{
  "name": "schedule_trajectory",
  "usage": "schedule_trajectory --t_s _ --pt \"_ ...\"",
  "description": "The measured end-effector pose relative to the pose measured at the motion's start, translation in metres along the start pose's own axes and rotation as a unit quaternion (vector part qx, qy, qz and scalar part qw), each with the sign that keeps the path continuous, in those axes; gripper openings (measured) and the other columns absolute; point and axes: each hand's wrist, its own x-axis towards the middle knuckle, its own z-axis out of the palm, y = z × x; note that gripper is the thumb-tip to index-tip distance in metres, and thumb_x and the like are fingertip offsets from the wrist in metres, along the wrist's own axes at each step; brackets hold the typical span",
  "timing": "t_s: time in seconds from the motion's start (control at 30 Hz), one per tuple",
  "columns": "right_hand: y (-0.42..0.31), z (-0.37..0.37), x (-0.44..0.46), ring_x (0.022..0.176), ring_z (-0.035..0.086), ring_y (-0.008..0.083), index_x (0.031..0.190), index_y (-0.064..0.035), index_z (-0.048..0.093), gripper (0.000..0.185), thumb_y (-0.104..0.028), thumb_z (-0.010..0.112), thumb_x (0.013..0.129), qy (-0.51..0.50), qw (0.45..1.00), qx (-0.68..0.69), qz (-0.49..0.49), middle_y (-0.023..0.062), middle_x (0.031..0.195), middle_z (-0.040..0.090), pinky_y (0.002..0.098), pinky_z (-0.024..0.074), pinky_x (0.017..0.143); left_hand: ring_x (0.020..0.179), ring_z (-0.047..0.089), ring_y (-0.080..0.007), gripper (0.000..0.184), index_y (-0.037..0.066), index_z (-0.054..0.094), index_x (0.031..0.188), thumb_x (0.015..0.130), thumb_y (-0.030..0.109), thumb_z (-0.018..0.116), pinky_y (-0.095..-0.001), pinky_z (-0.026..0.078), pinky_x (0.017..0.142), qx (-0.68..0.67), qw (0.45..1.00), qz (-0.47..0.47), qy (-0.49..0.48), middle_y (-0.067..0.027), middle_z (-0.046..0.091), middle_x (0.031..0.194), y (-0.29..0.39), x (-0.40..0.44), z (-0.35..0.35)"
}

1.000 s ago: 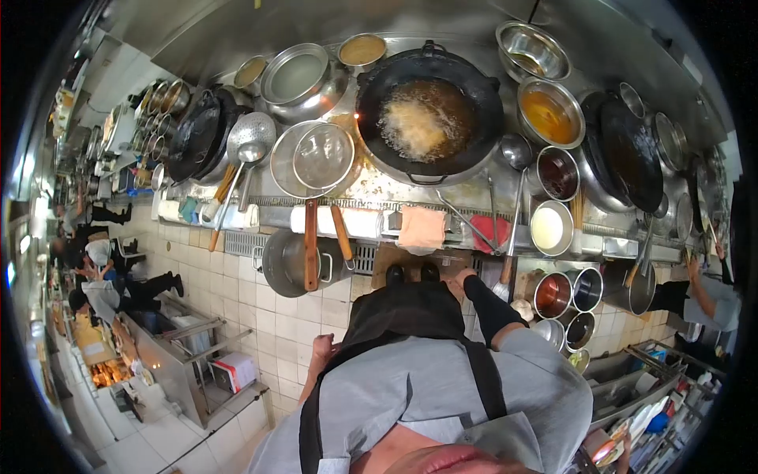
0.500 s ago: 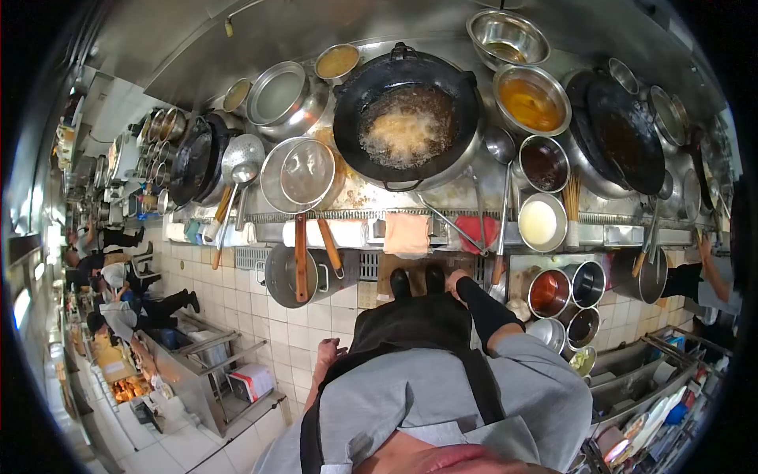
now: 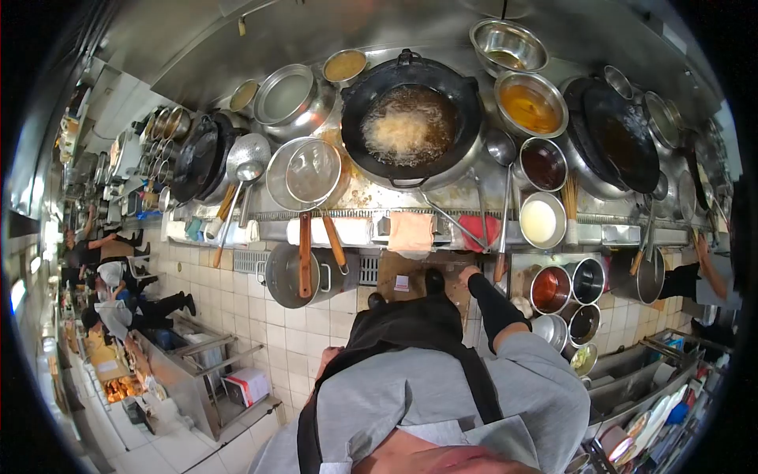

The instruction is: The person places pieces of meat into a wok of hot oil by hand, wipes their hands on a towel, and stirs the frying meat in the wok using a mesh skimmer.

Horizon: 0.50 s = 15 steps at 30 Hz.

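Observation:
My right hand is low in front of the stove, below the red cloth and left of a ladle's handle. Its fingers look curled; whatever they may hold is hidden. My left hand hangs beside my dark apron, which partly covers it, so its fingers are hard to read. Ahead of me a black wok holds bubbling oil with a pale, frothing mass in it. Left of the wok lie wire strainers, their wooden handles jutting over the front edge.
Metal tongs and a peach cloth lie along the stove's front rail. Bowls of orange liquid, dark sauce and white liquid stand right. A large pot is below left. Other people are at both sides.
My left foot has stepped back, showing a small label on the brown floor patch. My left hand has drawn in against the apron. My right hand has shifted slightly right and up.

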Motion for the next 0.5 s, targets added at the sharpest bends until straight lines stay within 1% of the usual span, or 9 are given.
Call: schedule_trajectory --t_s 0.07,0.13,0.23,0.27,0.33,0.4,0.43,0.47,0.5 --pt "0.005 0.003 -0.002 0.052 0.064 0.0291 0.072 -0.005 0.066 0.034 -0.018 0.047 0.096 0.04 0.993 -0.071 -0.081 0.0147 0.063 0.064 0.0444 0.0482 0.044 0.095 0.073 -0.0287 0.041 -0.008 0.073 0.095 0.084 0.031 0.07 -0.0403 0.055 0.081 0.083 0.995 -0.01 0.051 -0.0274 0.073 0.094 -0.002 0.005 -0.003" --pt "0.008 0.01 -0.01 0.053 0.064 0.029 0.071 -0.0046 0.066 0.035 -0.018 0.046 0.097 0.066 0.994 -0.055 -0.066 0.0147 0.064 0.065 0.0452 0.0481 0.045 0.093 0.073 -0.0313 0.038 -0.008 0.073 0.091 0.083 0.028 0.068 -0.0416 0.055 0.079 0.146 0.986 0.005 0.084 -0.0278 0.073 0.091 -0.023 0.024 -0.011" --pt "-0.011 0.025 -0.022 0.053 0.064 0.0292 0.071 -0.0047 0.066 0.035 -0.018 0.045 0.097 0.059 0.993 -0.096 0.047 0.016 0.069 0.067 0.0466 0.0464 0.044 0.091 0.074 -0.035 0.033 -0.008 0.072 0.085 0.082 0.024 0.066 -0.0437 0.056 0.076 0.233 0.963 0.031 0.133 -0.0283 0.072 0.087 -0.047 0.049 -0.021" --pt "-0.017 0.028 -0.027 0.052 0.063 0.0293 0.071 -0.0048 0.066 0.034 -0.017 0.047 0.096 0.021 0.978 -0.196 0.062 0.0161 0.069 0.067 0.0461 0.046 0.044 0.085 0.073 -0.0348 0.031 -0.007 0.072 0.081 0.081 0.023 0.066 -0.0442 0.055 0.073 0.198 0.971 0.059 0.122 -0.0275 0.071 0.083 -0.05 0.058 -0.026" --pt "-0.101 0.011 -0.072 0.05 0.062 0.0293 0.072 -0.0051 0.066 0.03 -0.016 0.05 0.095 -0.083 0.889 -0.448 0.04 0.0164 0.068 0.066 0.0449 0.045 0.043 0.073 0.071 -0.0343 0.028 -0.005 0.071 0.073 0.079 0.022 0.068 -0.0452 0.054 0.067 0.124 0.981 0.114 0.099 -0.0259 0.07 0.076 -0.046 0.069 -0.052" --pt "-0.161 0.018 -0.101 0.047 0.06 0.0294 0.073 -0.0054 0.065 0.026 -0.015 0.053 0.094 -0.117 0.86 -0.494 0.05 0.0166 0.068 0.066 0.0438 0.044 0.041 0.064 0.069 -0.0329 0.027 -0.004 0.07 0.068 0.077 0.021 0.068 -0.0452 0.053 0.062 0.09 0.981 0.147 0.092 -0.024 0.069 0.07 -0.024 0.066 -0.093" --pt "-0.173 0.037 -0.106 0.048 0.06 0.0288 0.075 -0.0047 0.065 0.024 -0.015 0.054 0.094 -0.053 0.951 -0.251 0.172 0.0158 0.067 0.064 0.0424 0.0449 0.043 0.061 0.068 -0.0317 0.026 -0.004 0.07 0.067 0.076 0.021 0.068 -0.0447 0.053 0.06 0.092 0.979 0.153 0.095 -0.023 0.069 0.069 -0.003 0.053 -0.114" --pt "-0.182 0.057 -0.11 0.049 0.06 0.0283 0.076 -0.004 0.064 0.022 -0.015 0.056 0.093 0.066 0.965 0.011 0.253 0.0149 0.066 0.063 0.041 0.0458 0.044 0.058 0.067 -0.0306 0.026 -0.003 0.071 0.066 0.076 0.021 0.068 -0.0442 0.052 0.059 0.091 0.979 0.156 0.097 -0.022 0.069 0.067 0.004 0.043 -0.125" --pt "-0.193 0.077 -0.116 0.049 0.059 0.0277 0.078 -0.0033 0.064 0.02 -0.015 0.058 0.093 0.16 0.894 0.268 0.321 0.014 0.065 0.062 0.0395 0.0466 0.045 0.058 0.065 -0.0277 0.023 -0.002 0.071 0.065 0.075 0.019 0.068 -0.0424 0.051 0.057 0.077 0.967 0.243 0.027 -0.018 0.067 0.065 -0.024 0.087 -0.132"
